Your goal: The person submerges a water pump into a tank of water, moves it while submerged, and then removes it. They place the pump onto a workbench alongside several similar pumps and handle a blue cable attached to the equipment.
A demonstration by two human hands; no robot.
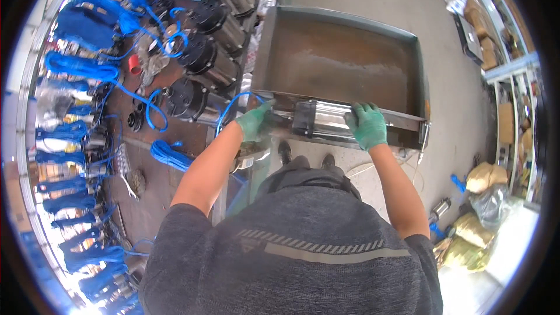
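A shiny steel cylindrical pump motor [333, 119] with a black end lies on its side across the near end of a metal tank [344, 16]. My right hand [368, 126], in a green glove, is wrapped over the top of its right part. My left hand [255, 122], also gloved in green, is beside the tank's near left corner, left of the motor's black end. One digit points toward the motor; the other fingers are smeared and partly hidden. A blue cable [232, 107] curves up close to that hand; whether the hand touches it, I cannot tell.
Several similar motors [213, 61] stand along the bench [154, 184] on the left, with a coiled blue cable [170, 155] and a red cap [135, 65]. Shallow brownish water [344, 52] seems to fill the tank. Shelving [513, 70] and bags [487, 176] line the right.
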